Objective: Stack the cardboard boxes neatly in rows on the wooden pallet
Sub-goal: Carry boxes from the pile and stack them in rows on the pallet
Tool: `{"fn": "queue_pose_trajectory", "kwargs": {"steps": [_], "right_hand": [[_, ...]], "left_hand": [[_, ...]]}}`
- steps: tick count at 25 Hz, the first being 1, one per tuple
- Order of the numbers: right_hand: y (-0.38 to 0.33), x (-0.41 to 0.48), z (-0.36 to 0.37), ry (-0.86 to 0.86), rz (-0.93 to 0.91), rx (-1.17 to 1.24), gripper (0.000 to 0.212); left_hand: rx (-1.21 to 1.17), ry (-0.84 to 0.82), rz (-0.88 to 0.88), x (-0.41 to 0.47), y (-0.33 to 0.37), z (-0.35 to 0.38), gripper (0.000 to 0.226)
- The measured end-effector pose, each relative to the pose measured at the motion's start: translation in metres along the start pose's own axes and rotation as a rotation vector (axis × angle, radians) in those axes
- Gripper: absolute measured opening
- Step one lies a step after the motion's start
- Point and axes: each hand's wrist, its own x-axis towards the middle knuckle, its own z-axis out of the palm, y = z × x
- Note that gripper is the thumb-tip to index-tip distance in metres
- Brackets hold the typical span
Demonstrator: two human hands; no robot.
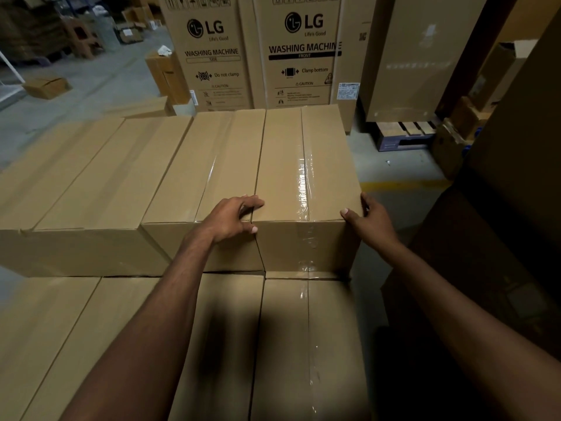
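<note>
- Warehouse concrete floor (394,171) lies to the right of the stack, with printed washing machine cartons (300,50) standing close behind it.
- Task's thing: the taped box (303,165) sits at the right end of the upper row, on top of the lower layer (306,344). The wooden pallet under the stack is hidden.
- Key relation: the box lies straight ahead of both hands, its long axis running away from the person, and each hand is on 1 near corner.
- Left hand (233,218): fingers curled over the top at the near left corner, right on the seam with the neighbouring box (209,165), thumb on the front face.
- Right hand (368,220): thumb on top, fingers wrapped round the right side at the near right corner.
- Both hands hold the box, neither nearer than the other.
- Edges: its left side touches the neighbour and the 2 near faces look about level. Any last squaring would probably be a small push leftward or forward.
- Open room: the right side faces bare floor, though dark cartons (501,208) stand near. At the far end, the printed cartons leave little room.
</note>
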Motion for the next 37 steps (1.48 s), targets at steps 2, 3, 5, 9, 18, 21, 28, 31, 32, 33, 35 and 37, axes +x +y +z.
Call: {"fn": "queue_pose_trajectory", "kwargs": {"steps": [2, 3, 5, 9, 18, 21, 28, 31, 32, 33, 35, 37], "right_hand": [[-0.005, -0.027, 0.005, 0.087, 0.010, -0.016, 0.064], [-0.009, -0.045, 0.006, 0.128, 0.013, -0.025, 0.066], [-0.025, -0.093, 0.009, 0.190, 0.000, -0.021, 0.063], [-0.065, -0.219, 0.024, 0.168, 0.005, 0.101, 0.041], [-0.121, -0.459, 0.080, -0.129, -0.001, 0.329, 0.034], [-0.114, -0.507, 0.098, -0.192, 0.004, 0.401, 0.031], [-0.109, -0.585, 0.138, -0.331, 0.025, 0.456, 0.023], [-0.127, -0.610, 0.167, -0.419, -0.008, 0.444, 0.023], [-0.136, -0.618, 0.179, -0.442, -0.017, 0.437, 0.023], [-0.144, -0.626, 0.191, -0.462, -0.021, 0.450, 0.023], [-0.166, -0.640, 0.225, -0.482, -0.010, 0.495, 0.022], [-0.190, -0.655, 0.263, -0.470, 0.001, 0.523, 0.020]], "left_hand": [[-0.089, 0.075, -0.016, -0.024, 0.007, 0.005, 0.072], [-0.128, 0.130, -0.006, -0.040, 0.010, 0.008, 0.068], [-0.253, 0.229, 0.023, -0.087, 0.015, 0.013, 0.059], [-0.551, 0.338, 0.011, -0.204, 0.035, 0.016, 0.046], [-0.705, 0.468, -0.073, -0.447, 0.047, 0.037, 0.033], [-0.664, 0.520, -0.180, -0.505, 0.048, 0.055, 0.036], [-0.715, 0.675, -0.354, -0.617, 0.025, 0.074, 0.045], [-0.688, 0.752, -0.389, -0.648, 0.001, 0.062, 0.052], [-0.682, 0.774, -0.401, -0.657, -0.009, 0.055, 0.054], [-0.687, 0.803, -0.408, -0.666, -0.020, 0.048, 0.056], [-0.700, 0.865, -0.408, -0.686, -0.048, 0.027, 0.056], [-0.754, 0.893, -0.389, -0.708, -0.083, 0.001, 0.055]]}}
